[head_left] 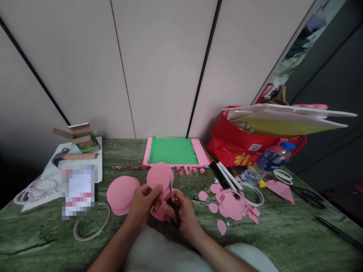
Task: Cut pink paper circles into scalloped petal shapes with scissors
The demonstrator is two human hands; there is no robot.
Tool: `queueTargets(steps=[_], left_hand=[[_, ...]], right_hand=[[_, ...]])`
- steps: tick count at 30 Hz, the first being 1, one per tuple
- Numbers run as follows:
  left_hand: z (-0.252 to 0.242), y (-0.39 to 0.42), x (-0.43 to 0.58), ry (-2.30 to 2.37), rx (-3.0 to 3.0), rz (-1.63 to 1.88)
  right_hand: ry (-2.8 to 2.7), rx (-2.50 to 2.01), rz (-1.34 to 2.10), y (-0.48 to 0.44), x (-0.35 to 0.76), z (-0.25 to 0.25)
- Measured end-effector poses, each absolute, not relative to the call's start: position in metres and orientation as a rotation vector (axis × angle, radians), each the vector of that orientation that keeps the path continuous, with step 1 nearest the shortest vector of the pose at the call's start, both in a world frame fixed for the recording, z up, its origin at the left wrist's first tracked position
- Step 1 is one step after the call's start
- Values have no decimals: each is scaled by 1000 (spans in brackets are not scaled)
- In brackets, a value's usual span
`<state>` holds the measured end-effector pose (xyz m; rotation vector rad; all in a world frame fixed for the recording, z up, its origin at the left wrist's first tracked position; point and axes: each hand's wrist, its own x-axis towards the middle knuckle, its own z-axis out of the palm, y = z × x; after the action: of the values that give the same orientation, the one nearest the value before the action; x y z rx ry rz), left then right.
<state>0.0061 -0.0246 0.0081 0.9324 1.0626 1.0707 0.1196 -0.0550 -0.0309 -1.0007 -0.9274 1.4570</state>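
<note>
My left hand (149, 200) pinches the lower edge of a pink paper circle (159, 175), held up above the table. In my right hand (181, 211) is a pair of scissors (176, 214) with black handles, its blades pointing up along the circle's right edge. Below my hands lies more pink paper (159, 213), partly hidden by my fingers. Left of my left hand rests a stack of pink paper circles (121, 194). To the right of my right hand is a loose pile of pink paper pieces (231, 204).
Rolled pink paper pieces (187, 170) sit before green and pink sheets (172, 151). Tape rolls (92, 236), a hammer (81, 155) and a small box (86, 141) are at left. A red bag (227, 139), plastic bottle (272, 158) and pens (227, 175) stand or lie at right.
</note>
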Motion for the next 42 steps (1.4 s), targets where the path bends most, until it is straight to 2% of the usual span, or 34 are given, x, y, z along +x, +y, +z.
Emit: queueTargets(steps=[12,42], left_hand=[[6,-24,6,1155,1005,987],[9,-24,6,1034,946,1076]], right_hand=[[-910,-934,1348,-50,119,-42],[-905,-1000,1417,-53,120,-34]])
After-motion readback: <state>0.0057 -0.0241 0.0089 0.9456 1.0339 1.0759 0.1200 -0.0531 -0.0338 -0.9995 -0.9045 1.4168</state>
